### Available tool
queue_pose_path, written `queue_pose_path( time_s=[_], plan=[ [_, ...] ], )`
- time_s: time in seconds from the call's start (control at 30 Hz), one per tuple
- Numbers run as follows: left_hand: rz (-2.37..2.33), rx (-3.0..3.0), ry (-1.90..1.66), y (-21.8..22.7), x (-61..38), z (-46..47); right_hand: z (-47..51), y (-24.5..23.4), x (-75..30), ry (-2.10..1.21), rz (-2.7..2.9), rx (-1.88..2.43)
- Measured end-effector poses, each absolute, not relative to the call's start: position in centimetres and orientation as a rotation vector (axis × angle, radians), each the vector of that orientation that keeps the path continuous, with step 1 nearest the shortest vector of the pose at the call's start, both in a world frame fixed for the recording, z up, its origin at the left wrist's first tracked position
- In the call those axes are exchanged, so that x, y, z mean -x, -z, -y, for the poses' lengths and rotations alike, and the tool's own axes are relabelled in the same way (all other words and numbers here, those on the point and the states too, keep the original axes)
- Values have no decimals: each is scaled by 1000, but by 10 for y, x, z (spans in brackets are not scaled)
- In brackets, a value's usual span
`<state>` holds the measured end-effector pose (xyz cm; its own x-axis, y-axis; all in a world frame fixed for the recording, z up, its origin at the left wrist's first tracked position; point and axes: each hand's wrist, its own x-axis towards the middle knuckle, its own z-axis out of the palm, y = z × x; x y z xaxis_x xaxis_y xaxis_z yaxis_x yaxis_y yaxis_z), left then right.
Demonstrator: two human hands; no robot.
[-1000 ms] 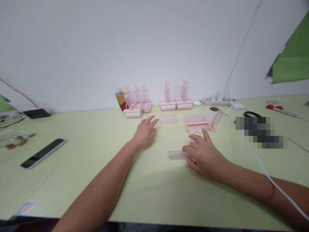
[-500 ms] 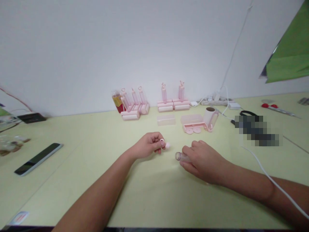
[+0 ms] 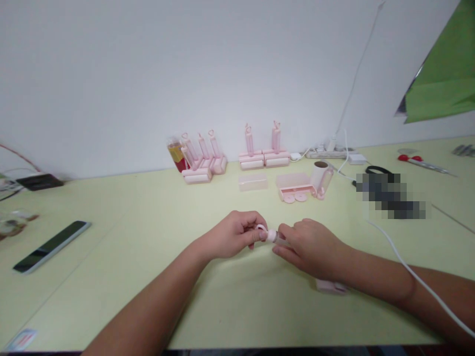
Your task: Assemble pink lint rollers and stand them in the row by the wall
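Note:
My left hand [image 3: 239,233] pinches a small pale pink cap [image 3: 272,236] by its loop. My right hand [image 3: 315,249] is wrapped round a clear tube [image 3: 282,241], most of which is hidden in the fingers. The cap sits at the tube's mouth; whether it is fastened on I cannot tell. Below my right wrist, a pale pink piece [image 3: 331,287] lies on the table, partly covered by the arm.
Behind my hands are a clear pink cover [image 3: 253,183], an open pink case [image 3: 297,190] and a white cardboard-like roll [image 3: 319,174]. Several pink cases with upright tubes [image 3: 249,141] line the wall. A phone [image 3: 52,246] lies left; a white cable [image 3: 404,264] crosses my right arm.
My left hand has moved right and brought the cap against the tube's mouth, where before there was a gap. The pink piece under my right wrist has come into view.

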<state>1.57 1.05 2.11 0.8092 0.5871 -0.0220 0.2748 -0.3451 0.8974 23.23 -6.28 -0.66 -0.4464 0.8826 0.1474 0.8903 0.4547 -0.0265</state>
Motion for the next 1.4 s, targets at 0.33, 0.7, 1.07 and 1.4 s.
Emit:
queue_pose_path(
  time_s=[0.33, 0.7, 1.07, 1.4],
  plan=[
    [-684, -2185, -241, -21, -22, -10, 63, 4, -232, 19, 2614, 1632],
    [-667, -2232, -295, -10, -27, -8, 61, 0, -233, -55, 2625, 1696],
    [-732, -1950, -482, -5, -23, -18, 54, 2, -234, -319, 2350, 1599],
    [-783, -1694, -955, -13, -16, -29, 39, 10, -246, -626, 2027, 1273]
  ],
)
